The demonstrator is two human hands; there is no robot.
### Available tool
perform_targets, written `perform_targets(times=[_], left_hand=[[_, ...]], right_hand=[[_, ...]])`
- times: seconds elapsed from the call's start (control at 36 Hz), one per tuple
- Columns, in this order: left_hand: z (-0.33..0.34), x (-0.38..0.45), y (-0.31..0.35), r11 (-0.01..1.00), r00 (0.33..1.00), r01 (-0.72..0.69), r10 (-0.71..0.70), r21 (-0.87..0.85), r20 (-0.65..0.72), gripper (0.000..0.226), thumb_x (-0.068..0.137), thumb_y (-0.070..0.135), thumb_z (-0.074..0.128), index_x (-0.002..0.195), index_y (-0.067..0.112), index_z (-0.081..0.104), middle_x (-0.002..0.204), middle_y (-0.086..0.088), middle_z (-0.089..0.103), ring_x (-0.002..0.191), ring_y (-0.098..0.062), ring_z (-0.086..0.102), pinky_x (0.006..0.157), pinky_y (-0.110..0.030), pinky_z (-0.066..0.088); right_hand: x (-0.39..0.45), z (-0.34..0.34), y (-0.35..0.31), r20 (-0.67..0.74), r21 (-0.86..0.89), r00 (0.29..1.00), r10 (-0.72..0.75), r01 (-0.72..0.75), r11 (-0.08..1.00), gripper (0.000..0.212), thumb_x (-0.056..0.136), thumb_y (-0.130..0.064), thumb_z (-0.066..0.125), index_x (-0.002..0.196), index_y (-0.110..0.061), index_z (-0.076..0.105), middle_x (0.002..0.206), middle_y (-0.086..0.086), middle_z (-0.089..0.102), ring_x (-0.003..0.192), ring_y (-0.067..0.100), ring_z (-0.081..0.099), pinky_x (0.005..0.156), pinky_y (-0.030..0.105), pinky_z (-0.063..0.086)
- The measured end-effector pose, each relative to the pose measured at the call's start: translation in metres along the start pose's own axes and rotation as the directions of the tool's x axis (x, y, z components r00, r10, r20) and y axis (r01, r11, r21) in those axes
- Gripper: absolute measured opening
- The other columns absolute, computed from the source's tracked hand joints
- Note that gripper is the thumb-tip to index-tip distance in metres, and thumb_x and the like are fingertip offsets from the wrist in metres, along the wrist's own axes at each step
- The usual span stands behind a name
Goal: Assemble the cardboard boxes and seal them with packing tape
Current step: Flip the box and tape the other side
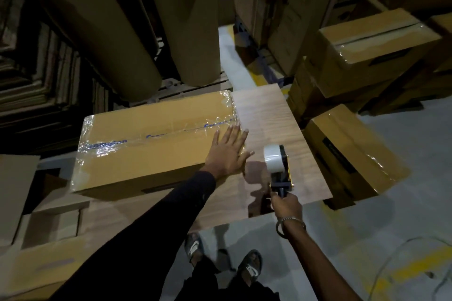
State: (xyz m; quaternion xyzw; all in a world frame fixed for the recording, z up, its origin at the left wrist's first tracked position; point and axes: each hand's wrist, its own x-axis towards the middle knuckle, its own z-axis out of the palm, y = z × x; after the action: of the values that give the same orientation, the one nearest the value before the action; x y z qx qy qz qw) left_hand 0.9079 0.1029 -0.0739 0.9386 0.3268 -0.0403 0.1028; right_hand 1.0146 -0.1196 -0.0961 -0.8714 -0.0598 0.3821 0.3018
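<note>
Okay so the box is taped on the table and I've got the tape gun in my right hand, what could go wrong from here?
1. The box overhangs the left edge of the table; only your flat left hand steadies it, so a push could tip it off.
2. The tape looks wrinkled along the seam and may lift.
3. The tape gun in your right hand sits close to your left fingers; its cutter could nick them.

A dim storeroom with a pale grey floor (403, 134) marked by worn yellow lines (415, 264). A wood-grain worktop (264, 115) stands at centre. Behind it lean large brown paper rolls (127, 32); to the left, what may be stacked flat cardboard (36, 68) sits in shadow.
</note>
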Motion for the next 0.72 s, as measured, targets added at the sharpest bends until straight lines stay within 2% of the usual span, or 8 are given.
perform_targets(times=[0.06, 0.17, 0.28, 0.39, 0.5, 0.61, 0.67, 0.72], left_hand=[[0.002, -0.006, 0.007, 1.000, 1.000, 0.016, -0.016, -0.011, -0.006, 0.076, 0.104, 0.066, 0.001, 0.168, 0.025, -0.006, 0.175, -0.004, -0.008, 0.162, -0.024, -0.008, 0.128, -0.061, -0.003], [0.010, -0.027, 0.008, 0.999, 0.999, -0.045, 0.046, 0.026, -0.028, 0.070, 0.107, 0.050, 0.000, 0.168, 0.015, -0.003, 0.176, -0.005, -0.005, 0.162, -0.024, -0.006, 0.129, -0.059, 0.005], [0.017, -0.051, -0.004, 0.998, 0.993, -0.065, 0.066, 0.014, -0.101, 0.068, 0.111, 0.047, 0.022, 0.169, 0.018, 0.003, 0.176, -0.004, 0.001, 0.163, -0.022, -0.001, 0.130, -0.052, 0.008], [0.019, -0.077, -0.017, 0.999, 0.985, -0.038, 0.037, -0.003, -0.167, 0.069, 0.111, 0.045, 0.034, 0.169, 0.021, 0.007, 0.176, -0.002, 0.009, 0.163, -0.021, 0.005, 0.131, -0.045, 0.009], [0.018, -0.095, -0.034, 0.997, 0.988, 0.043, -0.051, -0.063, -0.144, 0.066, 0.112, 0.047, 0.029, 0.169, 0.026, 0.004, 0.176, 0.001, 0.003, 0.163, -0.017, 0.002, 0.131, -0.042, 0.004], [0.013, -0.108, -0.050, 0.986, 0.986, 0.106, -0.120, -0.131, -0.112, 0.063, 0.112, 0.048, 0.026, 0.169, 0.028, 0.006, 0.175, 0.005, 0.002, 0.162, -0.013, -0.001, 0.131, -0.039, 0.001], [0.010, -0.114, -0.056, 0.978, 0.982, 0.119, -0.141, -0.169, -0.124, 0.062, 0.112, 0.048, 0.027, 0.168, 0.028, 0.012, 0.175, 0.004, 0.007, 0.162, -0.012, 0.002, 0.131, -0.037, 0.000], [0.008, -0.119, -0.064, 0.968, 0.975, 0.149, -0.177, -0.203, -0.131, 0.060, 0.112, 0.048, 0.028, 0.167, 0.028, 0.019, 0.175, 0.005, 0.010, 0.161, -0.011, 0.005, 0.130, -0.036, 0.001]], right_hand=[[0.011, -0.001, -0.007, -0.055, -0.115, 0.995, -0.080, 0.074, 0.991, 0.039, 0.088, -0.044, 0.071, 0.105, -0.009, 0.070, 0.105, 0.018, 0.072, 0.096, 0.039, 0.068, 0.072, 0.036, 0.044], [0.042, 0.006, -0.013, -0.141, -0.341, 0.968, -0.209, 0.151, 0.928, 0.044, 0.090, -0.043, 0.068, 0.115, -0.008, 0.061, 0.111, 0.021, 0.071, 0.101, 0.043, 0.067, 0.079, 0.044, 0.052], [0.071, 0.014, -0.009, -0.149, -0.502, 0.948, -0.283, 0.174, 0.847, 0.051, 0.091, -0.041, 0.067, 0.122, -0.004, 0.050, 0.114, 0.021, 0.069, 0.102, 0.044, 0.068, 0.082, 0.048, 0.054], [0.092, 0.024, 0.002, -0.127, -0.531, 0.957, -0.261, 0.157, 0.833, 0.054, 0.093, -0.038, 0.067, 0.129, -0.005, 0.045, 0.123, 0.020, 0.064, 0.113, 0.043, 0.065, 0.091, 0.051, 0.049], [0.106, 0.034, 0.014, -0.075, -0.501, 0.979, -0.192, 0.129, 0.856, 0.061, 0.095, -0.033, 0.067, 0.141, -0.003, 0.039, 0.135, 0.023, 0.055, 0.126, 0.046, 0.054, 0.099, 0.055, 0.045], [0.112, 0.039, 0.019, -0.038, -0.475, 0.990, -0.139, 0.104, 0.874, 0.065, 0.095, -0.034, 0.069, 0.144, -0.003, 0.038, 0.142, 0.026, 0.049, 0.134, 0.047, 0.044, 0.106, 0.057, 0.041], [0.105, 0.035, 0.014, -0.066, -0.541, 0.992, -0.112, 0.059, 0.839, 0.063, 0.092, -0.039, 0.071, 0.138, -0.008, 0.042, 0.141, 0.021, 0.047, 0.134, 0.042, 0.042, 0.106, 0.054, 0.040], [0.088, 0.030, -0.002, -0.162, -0.579, 0.970, -0.180, 0.055, 0.814, 0.058, 0.087, -0.038, 0.072, 0.130, -0.007, 0.046, 0.136, 0.019, 0.050, 0.129, 0.040, 0.043, 0.101, 0.052, 0.041]])
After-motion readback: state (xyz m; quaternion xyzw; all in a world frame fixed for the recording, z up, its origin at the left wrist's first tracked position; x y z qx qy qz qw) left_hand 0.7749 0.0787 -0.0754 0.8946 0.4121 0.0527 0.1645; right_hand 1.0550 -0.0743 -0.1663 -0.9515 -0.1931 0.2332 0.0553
